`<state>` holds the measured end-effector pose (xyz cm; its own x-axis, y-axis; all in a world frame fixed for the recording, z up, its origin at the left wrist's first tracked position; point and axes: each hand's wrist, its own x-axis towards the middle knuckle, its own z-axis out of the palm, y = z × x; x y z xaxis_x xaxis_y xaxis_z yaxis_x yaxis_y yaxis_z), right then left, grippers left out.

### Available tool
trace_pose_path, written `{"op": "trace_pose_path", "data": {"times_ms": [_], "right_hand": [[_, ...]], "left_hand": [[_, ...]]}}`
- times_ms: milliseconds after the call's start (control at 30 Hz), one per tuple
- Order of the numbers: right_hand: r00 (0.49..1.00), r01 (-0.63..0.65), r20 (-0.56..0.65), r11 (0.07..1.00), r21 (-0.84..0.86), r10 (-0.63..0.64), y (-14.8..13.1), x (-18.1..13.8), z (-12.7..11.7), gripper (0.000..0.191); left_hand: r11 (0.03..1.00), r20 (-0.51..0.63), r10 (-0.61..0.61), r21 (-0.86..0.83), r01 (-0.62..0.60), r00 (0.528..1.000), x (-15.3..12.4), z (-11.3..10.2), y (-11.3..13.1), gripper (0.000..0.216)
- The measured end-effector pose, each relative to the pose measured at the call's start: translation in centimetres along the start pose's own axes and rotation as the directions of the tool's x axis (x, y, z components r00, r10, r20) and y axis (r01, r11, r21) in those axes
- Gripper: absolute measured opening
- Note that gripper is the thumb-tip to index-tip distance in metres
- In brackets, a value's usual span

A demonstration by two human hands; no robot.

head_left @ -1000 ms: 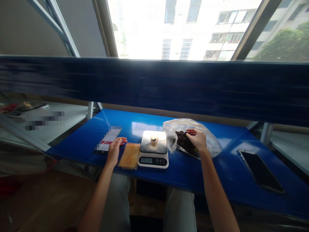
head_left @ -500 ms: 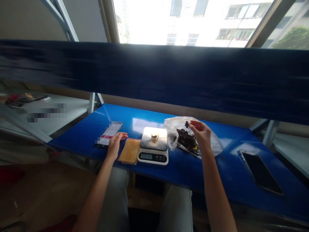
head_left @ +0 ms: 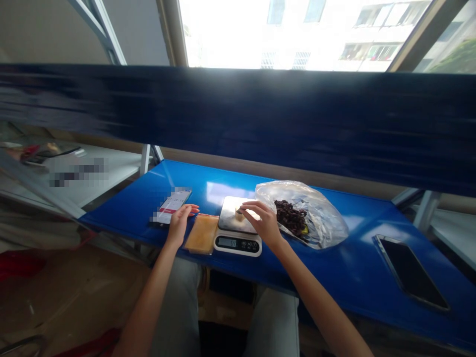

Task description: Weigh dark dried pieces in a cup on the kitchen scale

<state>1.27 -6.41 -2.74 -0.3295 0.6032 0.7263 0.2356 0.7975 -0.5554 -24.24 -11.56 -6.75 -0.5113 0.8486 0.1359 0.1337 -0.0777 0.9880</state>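
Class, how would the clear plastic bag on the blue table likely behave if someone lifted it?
The clear plastic bag would probably flop and fold, since its film looks thin and crumpled. Dark clumps lie exposed at its opening, so some might spill if it tipped.

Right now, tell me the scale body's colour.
The scale body is white, clearest in the head view.
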Motion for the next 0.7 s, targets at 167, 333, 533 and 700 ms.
{"op": "trace_pose_path", "data": {"times_ms": [167, 333, 533, 700], "right_hand": [[0.999, 0.006, 0.037, 0.993, -0.121, -0.001, 0.4, -0.5, 0.4, 0.025], [0.998, -0.003, 0.065, 0.975, -0.222, 0.018, -0.2, -0.7, 0.8, 0.029], [0.998, 0.018, 0.055, 0.982, -0.189, -0.008, -0.7, -0.5, 0.8, 0.026], [0.989, -0.08, -0.139, 0.978, -0.195, 0.054, -0.3, 0.1, -0.4, 0.023]], "left_hand": [[1.0, -0.002, 0.012, 0.008, -0.012, 1.0, 0.1, -0.3, -0.2, 0.029], [1.0, -0.014, 0.004, 0.008, -0.003, 1.0, 0.4, -0.7, -0.3, 0.03], [1.0, -0.034, 0.002, 0.028, -0.001, 0.999, 0.6, -1.2, -0.4, 0.029], [1.0, -0.041, 0.002, 0.028, -0.001, 0.999, 0.8, -1.5, -0.4, 0.029]]}}
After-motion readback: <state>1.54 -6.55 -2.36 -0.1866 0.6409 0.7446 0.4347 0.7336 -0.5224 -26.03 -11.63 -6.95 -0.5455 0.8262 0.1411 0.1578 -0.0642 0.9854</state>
